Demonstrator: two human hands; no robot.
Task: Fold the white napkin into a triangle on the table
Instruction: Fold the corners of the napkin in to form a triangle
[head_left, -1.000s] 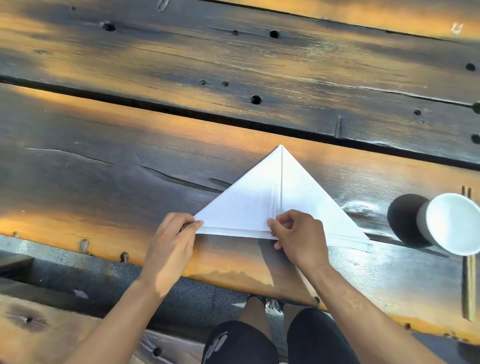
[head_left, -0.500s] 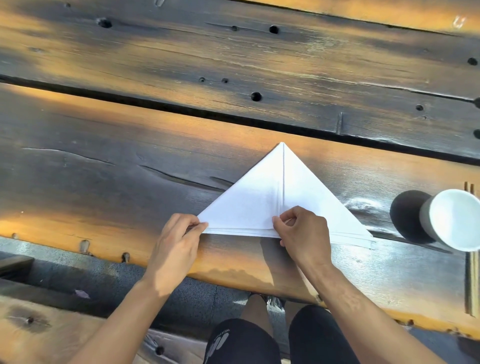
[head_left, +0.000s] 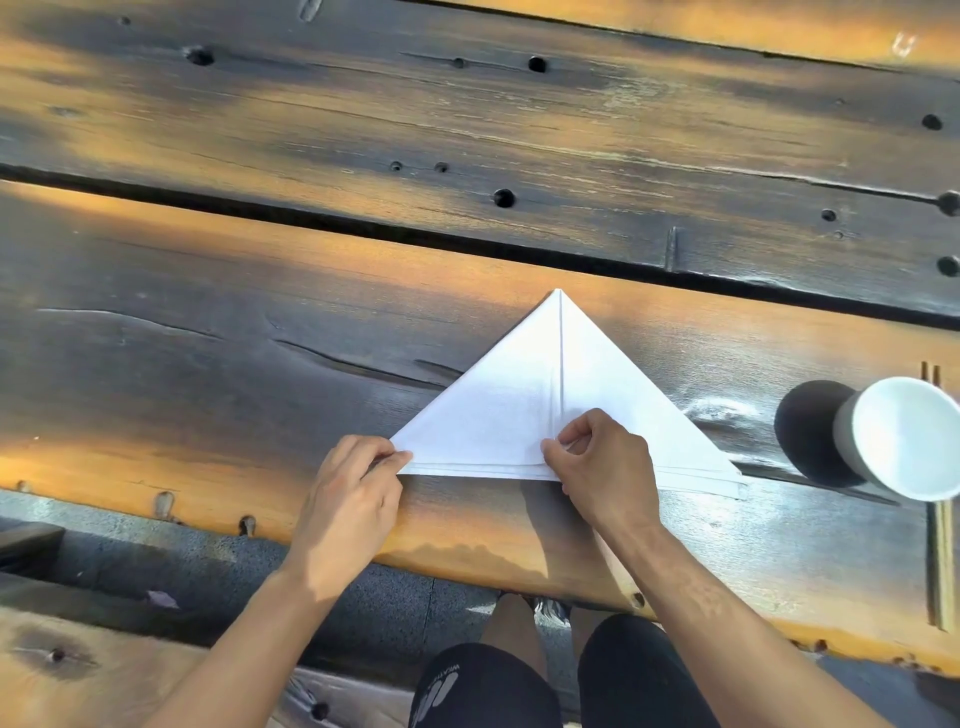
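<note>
White napkin (head_left: 498, 421) lies flat on the near plank of the bench (head_left: 208, 374), folded into a triangle: apex points away from the person, long base edge runs parallel to the bench's near edge and a bit back from it. Centre seam runs from apex down to the base where two flaps meet. Base edge shows several stacked layers, slightly offset toward the right corner.

Left hand (head_left: 348, 499): grip grasping the napkin's left corner, thumb and fingertips pinching it at the tip. Right hand (head_left: 602, 467): grip grasping napkin layers at the foot of the centre seam, thumb and forefinger pinching, other fingers curled. Right corner of the napkin is free, flat on the bench.

Room: wide bare wood left of the napkin and beyond the apex up to the dark gap (head_left: 363, 228) between planks. Right side is tighter: a white cup (head_left: 904, 441) stands near the right corner, apart from it, not touching. Chopsticks (head_left: 940, 561) lie under or behind the cup, running toward the near edge; contact with the cup I cannot tell. Knees in black shorts (head_left: 639, 675) below the bench edge.
</note>
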